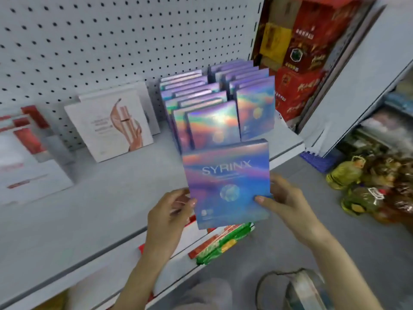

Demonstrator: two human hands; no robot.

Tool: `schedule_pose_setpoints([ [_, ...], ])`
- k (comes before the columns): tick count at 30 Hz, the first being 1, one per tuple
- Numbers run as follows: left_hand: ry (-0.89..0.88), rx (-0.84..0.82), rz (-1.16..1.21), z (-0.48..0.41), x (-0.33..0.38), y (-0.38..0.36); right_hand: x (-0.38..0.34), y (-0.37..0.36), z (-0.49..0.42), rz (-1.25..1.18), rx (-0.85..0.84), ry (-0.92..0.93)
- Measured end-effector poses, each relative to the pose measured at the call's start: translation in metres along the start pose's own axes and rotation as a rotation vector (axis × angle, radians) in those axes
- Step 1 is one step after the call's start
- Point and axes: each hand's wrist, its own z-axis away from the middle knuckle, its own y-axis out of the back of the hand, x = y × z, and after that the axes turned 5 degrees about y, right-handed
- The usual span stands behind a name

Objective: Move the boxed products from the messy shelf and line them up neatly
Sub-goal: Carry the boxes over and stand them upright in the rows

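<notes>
Both hands hold one box [225, 184] upright by its lower side edges: left hand [169, 215] pinches the left edge, right hand [283, 202] has its thumb on the face and fingers behind. The box is over the shelf [100, 198] front edge, just short of the rows [212, 101] at 12 o'clock. Best kept upright, face out, then set flush before the front box. White boxes [111, 124] at 10, red boxes [299, 86] at 1, bottles [357, 191] at 3, packets [223, 242] at 6; path looks free

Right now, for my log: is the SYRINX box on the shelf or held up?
Held up: left hand and right hand grip the SYRINX box at its sides.
</notes>
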Motion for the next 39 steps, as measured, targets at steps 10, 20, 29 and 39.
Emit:
schedule_pose_setpoints([
  [10,-0.539,0.233,-0.669,-0.131,0.058,-0.072,0.047,0.126,-0.094,-0.071,0.232,-0.074],
  [20,-0.514,0.294,-1.068,-0.222,0.066,-0.116,0.084,0.181,-0.219,-0.046,0.131,-0.108],
  [29,-0.632,0.524,-0.989,-0.213,0.053,-0.126,0.1,0.179,-0.276,0.197,0.038,-0.069],
  [39,-0.614,0.716,-0.936,-0.183,0.012,-0.163,0.109,0.169,-0.273,0.289,0.1,-0.131],
])
